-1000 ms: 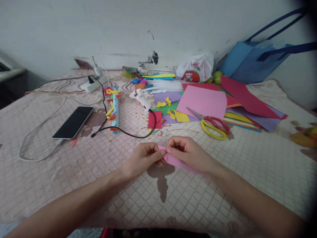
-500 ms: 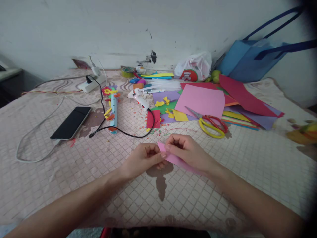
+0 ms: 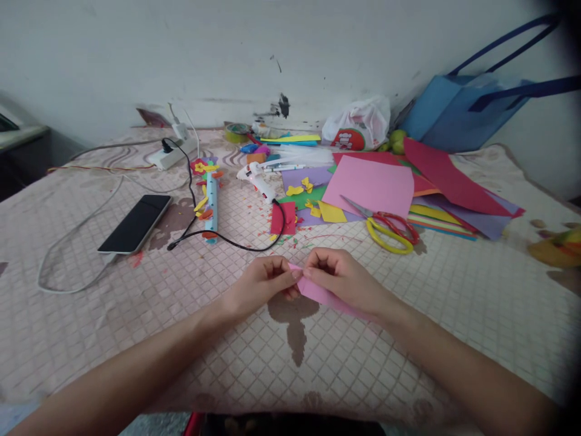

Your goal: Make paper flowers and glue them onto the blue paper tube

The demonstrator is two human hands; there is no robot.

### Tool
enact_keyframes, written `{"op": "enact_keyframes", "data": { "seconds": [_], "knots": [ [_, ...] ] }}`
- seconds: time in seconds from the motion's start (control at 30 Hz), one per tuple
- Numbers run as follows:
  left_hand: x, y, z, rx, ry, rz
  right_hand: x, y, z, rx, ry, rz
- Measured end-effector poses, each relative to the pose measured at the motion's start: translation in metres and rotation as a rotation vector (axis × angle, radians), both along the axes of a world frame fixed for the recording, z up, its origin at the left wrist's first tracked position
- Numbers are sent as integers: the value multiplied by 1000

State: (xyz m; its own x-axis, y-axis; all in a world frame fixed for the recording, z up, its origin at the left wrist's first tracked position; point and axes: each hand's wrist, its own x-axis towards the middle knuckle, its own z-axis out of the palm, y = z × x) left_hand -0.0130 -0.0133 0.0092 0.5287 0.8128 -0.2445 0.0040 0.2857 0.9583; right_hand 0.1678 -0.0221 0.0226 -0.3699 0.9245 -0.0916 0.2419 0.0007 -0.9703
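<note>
Between my two hands is a narrow strip of pink paper (image 3: 321,294), held just above the patterned tablecloth (image 3: 254,363). My left hand (image 3: 272,280) pinches its left end with thumb and fingers. Close beside it, my right hand (image 3: 341,276) grips the same strip, thumb on top and fingers curled; part of the paper runs under that palm and is hidden. Beyond my right hand lie scissors (image 3: 389,235) with red and yellow handles, their blades resting on a larger pink sheet (image 3: 370,181).
A white glue gun (image 3: 258,183) with a black cord lies past my hands. Left of it are a blue paper stick with coloured pieces (image 3: 211,203) and a phone (image 3: 135,224) on a cable. Coloured sheets (image 3: 458,181), a plastic bag (image 3: 358,126) and a blue bag (image 3: 454,112) sit at the back right.
My left hand has shifted slightly up, its fingers closer to my right fingertips on the pink strip. The whole view has moved a little.
</note>
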Motion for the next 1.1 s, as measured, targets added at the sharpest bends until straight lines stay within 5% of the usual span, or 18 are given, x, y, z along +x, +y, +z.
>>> {"op": "enact_keyframes", "data": {
  "seconds": [0.47,0.87,1.1],
  "knots": [
    [-1,2,-4,-54,-5,30,0,1,-4,-45,-7,52],
    [-2,2,-1,90,129,110,3,3,-4,-66,-9,60],
    [-2,2,-4,-10,96,14,3,3,-6,-1,-27,47]
  ]
}}
